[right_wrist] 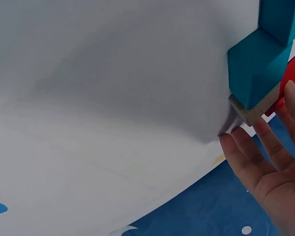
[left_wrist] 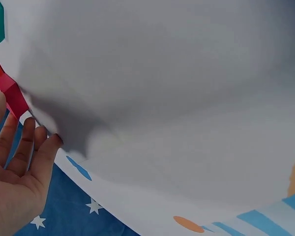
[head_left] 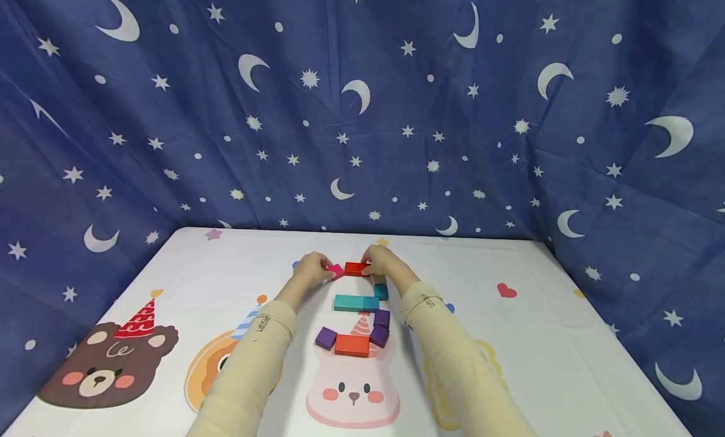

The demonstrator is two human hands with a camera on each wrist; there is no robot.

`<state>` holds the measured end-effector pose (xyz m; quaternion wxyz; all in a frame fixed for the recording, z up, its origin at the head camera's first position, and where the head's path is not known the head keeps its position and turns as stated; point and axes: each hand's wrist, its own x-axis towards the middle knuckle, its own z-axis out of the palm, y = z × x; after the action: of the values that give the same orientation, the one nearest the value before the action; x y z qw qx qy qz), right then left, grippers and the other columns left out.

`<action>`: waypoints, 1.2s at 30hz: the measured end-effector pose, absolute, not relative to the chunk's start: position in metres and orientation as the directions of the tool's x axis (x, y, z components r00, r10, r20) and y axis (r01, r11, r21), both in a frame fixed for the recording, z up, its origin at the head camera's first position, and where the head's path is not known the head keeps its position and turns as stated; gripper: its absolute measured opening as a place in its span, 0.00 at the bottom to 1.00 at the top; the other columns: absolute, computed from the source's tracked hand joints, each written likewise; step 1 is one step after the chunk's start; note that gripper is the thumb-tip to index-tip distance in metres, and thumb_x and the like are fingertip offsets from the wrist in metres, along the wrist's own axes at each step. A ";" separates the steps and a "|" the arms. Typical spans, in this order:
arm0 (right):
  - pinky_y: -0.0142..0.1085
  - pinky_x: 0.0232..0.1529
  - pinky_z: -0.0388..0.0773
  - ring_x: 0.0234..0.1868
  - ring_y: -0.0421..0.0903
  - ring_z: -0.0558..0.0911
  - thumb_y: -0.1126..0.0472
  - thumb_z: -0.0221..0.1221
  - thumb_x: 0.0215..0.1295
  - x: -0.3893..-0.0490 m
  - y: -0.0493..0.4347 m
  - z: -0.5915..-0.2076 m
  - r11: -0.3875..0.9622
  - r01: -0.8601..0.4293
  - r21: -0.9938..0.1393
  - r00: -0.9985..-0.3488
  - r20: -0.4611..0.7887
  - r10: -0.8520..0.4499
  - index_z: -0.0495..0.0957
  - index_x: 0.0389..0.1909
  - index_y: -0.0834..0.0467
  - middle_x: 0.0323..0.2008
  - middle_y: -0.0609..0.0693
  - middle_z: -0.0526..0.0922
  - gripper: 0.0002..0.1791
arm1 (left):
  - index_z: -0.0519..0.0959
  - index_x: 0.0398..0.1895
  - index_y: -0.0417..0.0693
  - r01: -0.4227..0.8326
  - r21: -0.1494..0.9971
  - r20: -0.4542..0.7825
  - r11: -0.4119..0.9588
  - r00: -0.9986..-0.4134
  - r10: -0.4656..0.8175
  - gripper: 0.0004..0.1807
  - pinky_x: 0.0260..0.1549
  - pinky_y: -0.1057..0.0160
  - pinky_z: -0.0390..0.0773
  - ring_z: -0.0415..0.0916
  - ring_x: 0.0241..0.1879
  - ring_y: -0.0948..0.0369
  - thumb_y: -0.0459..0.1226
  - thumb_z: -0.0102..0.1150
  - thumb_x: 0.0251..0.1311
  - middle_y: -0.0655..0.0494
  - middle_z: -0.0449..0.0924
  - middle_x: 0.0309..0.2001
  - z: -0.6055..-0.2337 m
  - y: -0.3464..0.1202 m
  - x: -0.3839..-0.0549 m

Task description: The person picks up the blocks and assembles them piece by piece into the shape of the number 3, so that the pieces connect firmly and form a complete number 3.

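At the far end of the table, my left hand [head_left: 310, 270] pinches a small pink block [head_left: 337, 272] between thumb and fingers. That block sits at the left end of a red block [head_left: 354, 269], its corner turned toward it. My right hand [head_left: 387, 264] grips the right end of the red block, thumb in front and a finger behind. Just beside those fingers is a tan block [right_wrist: 253, 112], partly covered by the hand in the head view. It adjoins a teal block [head_left: 381, 291]. In the left wrist view the pink block [left_wrist: 12, 96] meets the red one.
Nearer me lie a long turquoise block [head_left: 348, 303] with a short teal block [head_left: 370, 304], two purple blocks [head_left: 382, 318] on the right, an orange-red block [head_left: 352, 346] and another purple block [head_left: 326, 338]. They form a curved line on the printed white tablecloth [head_left: 544, 323]. A starry curtain [head_left: 396, 160] stands behind.
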<state>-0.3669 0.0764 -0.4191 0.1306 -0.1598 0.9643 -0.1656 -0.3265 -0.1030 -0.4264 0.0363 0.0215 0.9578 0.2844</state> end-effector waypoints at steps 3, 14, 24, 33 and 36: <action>0.43 0.59 0.71 0.50 0.50 0.76 0.61 0.62 0.60 -0.367 0.075 -0.419 0.897 -0.255 -0.362 -0.915 -0.208 -0.345 0.81 0.46 0.61 0.49 0.56 0.81 0.14 | 0.82 0.43 0.39 0.020 0.542 -0.068 0.840 -0.995 0.067 0.14 0.41 0.58 0.75 0.74 0.37 0.55 0.36 0.64 0.55 0.46 0.81 0.38 -0.426 -0.103 -0.327; 0.43 0.59 0.71 0.51 0.51 0.76 0.61 0.62 0.61 -0.369 0.075 -0.414 0.897 -0.274 -0.347 -0.911 -0.205 -0.358 0.81 0.48 0.60 0.50 0.56 0.80 0.15 | 0.82 0.44 0.40 0.024 0.544 -0.055 0.838 -0.996 0.064 0.14 0.44 0.57 0.75 0.74 0.39 0.54 0.36 0.63 0.55 0.46 0.80 0.40 -0.423 -0.104 -0.328; 0.43 0.59 0.71 0.51 0.51 0.76 0.61 0.62 0.61 -0.371 0.077 -0.416 0.893 -0.277 -0.354 -0.910 -0.202 -0.362 0.81 0.46 0.60 0.50 0.56 0.81 0.14 | 0.82 0.44 0.40 0.026 0.544 -0.050 0.838 -0.997 0.064 0.14 0.45 0.56 0.75 0.75 0.39 0.54 0.37 0.63 0.55 0.46 0.81 0.40 -0.424 -0.104 -0.329; 0.44 0.59 0.72 0.49 0.50 0.76 0.62 0.62 0.60 -0.368 0.078 -0.419 0.888 -0.275 -0.368 -0.908 -0.203 -0.366 0.81 0.45 0.61 0.48 0.56 0.81 0.13 | 0.82 0.45 0.39 0.041 0.534 -0.049 0.845 -0.996 0.079 0.15 0.45 0.56 0.75 0.74 0.39 0.55 0.37 0.63 0.55 0.46 0.81 0.38 -0.430 -0.105 -0.328; 0.44 0.59 0.72 0.50 0.50 0.76 0.62 0.62 0.60 -0.366 0.078 -0.418 0.887 -0.269 -0.375 -0.912 -0.197 -0.360 0.81 0.45 0.60 0.49 0.55 0.81 0.13 | 0.82 0.44 0.39 0.044 0.541 -0.042 0.840 -0.996 0.079 0.14 0.44 0.56 0.75 0.74 0.38 0.55 0.36 0.63 0.55 0.46 0.81 0.38 -0.430 -0.105 -0.328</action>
<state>-0.3655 0.0782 -0.4180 0.1314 -0.1635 0.9624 -0.1724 -0.3284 -0.1052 -0.4305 0.0313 0.0319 0.9587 0.2809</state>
